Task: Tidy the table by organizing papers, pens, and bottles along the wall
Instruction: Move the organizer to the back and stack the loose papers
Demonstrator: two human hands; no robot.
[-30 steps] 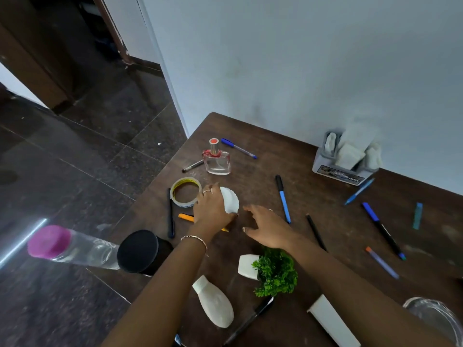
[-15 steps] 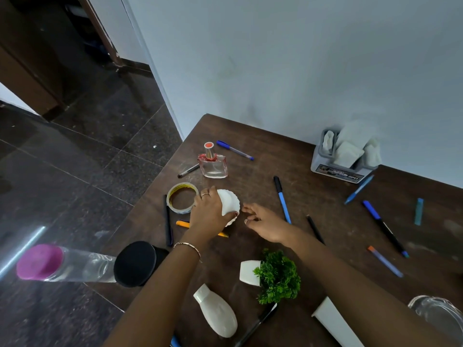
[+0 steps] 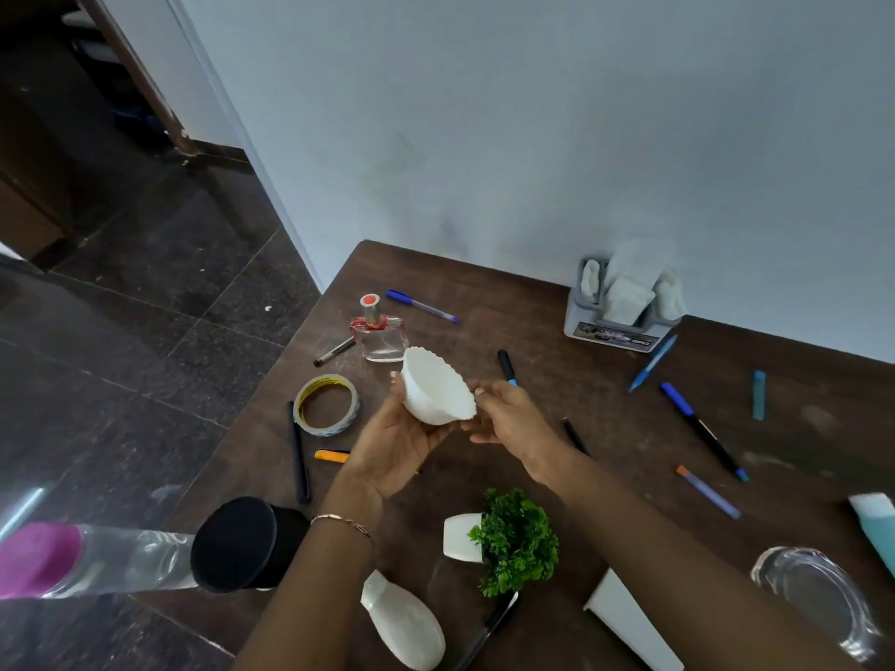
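The left hand [image 3: 397, 443] is cupping a white scalloped bowl [image 3: 438, 389] from beneath, with its fingers curling round the base and lower wall. The right hand [image 3: 513, 418] is meeting the bowl at its right rim, and its thumb and fingertips appear to be pinching the scalloped edge lightly. Both hands are therefore occupied with the same item, which sits between them.

The bowl is being held tilted, clear of the brown surface [image 3: 605, 443], just in front of the perfume bottle [image 3: 380, 339] and to the right of the tape roll [image 3: 327, 404]. It is well apart from the wall [image 3: 532, 138].

Handling judgement: the bowl is looking rigid, thin-walled and light, and its smooth finish is likely making it slippery. Whether it is ceramic or plastic cannot be told, so it is best treated as breakable. The base and lower wall are offering the securest hold, while the scalloped rim is the part most likely to chip. The perfume bottle looks to be glass and is calling for the same care.
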